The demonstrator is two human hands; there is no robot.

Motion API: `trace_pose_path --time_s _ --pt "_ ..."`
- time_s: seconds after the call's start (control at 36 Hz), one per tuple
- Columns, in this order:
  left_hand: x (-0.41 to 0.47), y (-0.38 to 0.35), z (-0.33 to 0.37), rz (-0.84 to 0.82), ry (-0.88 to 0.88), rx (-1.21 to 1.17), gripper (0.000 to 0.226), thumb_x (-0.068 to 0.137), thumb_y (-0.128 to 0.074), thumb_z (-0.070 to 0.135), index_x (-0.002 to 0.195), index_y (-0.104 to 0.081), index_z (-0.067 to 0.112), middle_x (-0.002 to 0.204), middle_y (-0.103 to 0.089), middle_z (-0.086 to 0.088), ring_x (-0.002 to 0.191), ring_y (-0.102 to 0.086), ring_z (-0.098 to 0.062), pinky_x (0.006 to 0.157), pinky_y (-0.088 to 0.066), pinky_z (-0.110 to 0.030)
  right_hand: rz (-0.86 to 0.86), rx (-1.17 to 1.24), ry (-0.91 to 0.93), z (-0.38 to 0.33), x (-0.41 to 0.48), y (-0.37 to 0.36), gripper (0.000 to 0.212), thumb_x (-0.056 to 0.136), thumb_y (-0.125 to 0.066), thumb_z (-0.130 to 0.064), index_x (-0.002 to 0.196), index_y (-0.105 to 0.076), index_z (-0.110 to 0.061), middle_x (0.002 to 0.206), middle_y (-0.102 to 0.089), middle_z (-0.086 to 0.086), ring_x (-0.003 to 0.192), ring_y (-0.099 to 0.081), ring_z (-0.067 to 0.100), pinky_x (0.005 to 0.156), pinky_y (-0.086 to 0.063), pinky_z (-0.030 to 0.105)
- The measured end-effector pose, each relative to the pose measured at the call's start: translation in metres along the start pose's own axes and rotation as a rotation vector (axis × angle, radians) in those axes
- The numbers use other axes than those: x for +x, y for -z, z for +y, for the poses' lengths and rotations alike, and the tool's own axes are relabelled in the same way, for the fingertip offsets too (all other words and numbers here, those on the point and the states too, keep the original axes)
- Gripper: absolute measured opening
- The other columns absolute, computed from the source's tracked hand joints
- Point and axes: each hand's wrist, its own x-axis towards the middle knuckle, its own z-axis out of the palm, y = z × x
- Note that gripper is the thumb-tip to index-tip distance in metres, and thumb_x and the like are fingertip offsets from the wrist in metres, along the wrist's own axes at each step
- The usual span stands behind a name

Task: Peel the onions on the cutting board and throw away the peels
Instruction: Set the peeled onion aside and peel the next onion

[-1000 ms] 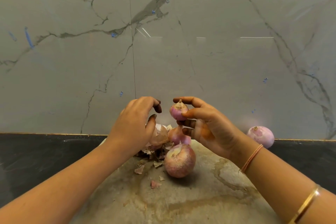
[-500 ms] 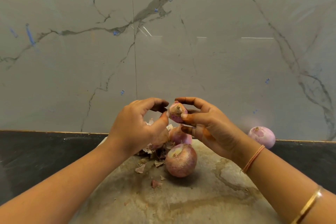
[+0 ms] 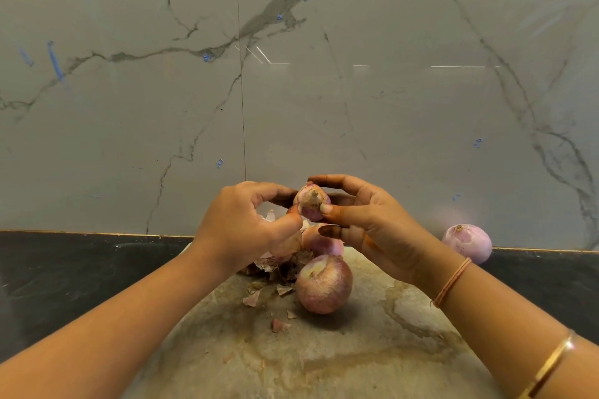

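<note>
Midway, the right hand [image 3: 372,230] grips a small onion [image 3: 311,202] above the board's [image 3: 324,363] far end as the left hand [image 3: 246,227] pinches its skin; a pale onion [image 3: 466,243] sits peeled far right, a big onion [image 3: 323,283] and loose peels [image 3: 275,266] left to do

Both forearms reach forward, raised; the right hand [image 3: 366,223] holds a small onion [image 3: 311,204] in curled fingertips, and the left hand [image 3: 246,223] pinches it.
</note>
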Motion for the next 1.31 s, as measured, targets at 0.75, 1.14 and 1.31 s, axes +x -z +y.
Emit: trace_pose_path --time_s 0.75,1.14,1.31 --pt "-0.0001 -0.0008 -0.0066 0.046 0.008 0.013 0.024 0.078 -0.072 0.011 0.079 -0.071 0.035 0.062 -0.059 0.038 0.076 -0.062 0.010 0.068 -0.050 -0.010 0.004 -0.078 -0.008 0.0019 0.0009 0.0029 0.034 0.091 -0.054 0.006 0.114 -0.061 -0.018 0.117 -0.066 0.012 0.097 -0.067 0.028 0.090 -0.053 0.046" --pt "-0.0001 -0.0030 -0.0019 0.109 -0.009 0.041 0.011 0.081 -0.068 0.025 0.080 -0.071 0.035 0.071 -0.063 0.029 0.078 -0.064 0.001 0.066 -0.051 -0.012 0.033 -0.030 -0.007 0.0031 0.0034 0.0013 0.033 0.090 -0.055 0.002 0.113 -0.062 -0.020 0.110 -0.066 0.012 0.098 -0.064 0.027 0.088 -0.053 0.038" --pt "0.0008 -0.0023 -0.0004 0.045 -0.081 0.026 0.025 0.071 -0.064 0.056 0.086 -0.064 0.036 0.085 -0.066 0.018 0.090 -0.060 -0.001 0.075 -0.045 -0.010 0.067 -0.033 0.035 0.0036 0.0039 0.0017 0.031 0.090 -0.057 0.002 0.109 -0.062 -0.021 0.100 -0.066 0.009 0.088 -0.066 0.023 0.081 -0.055 0.034"
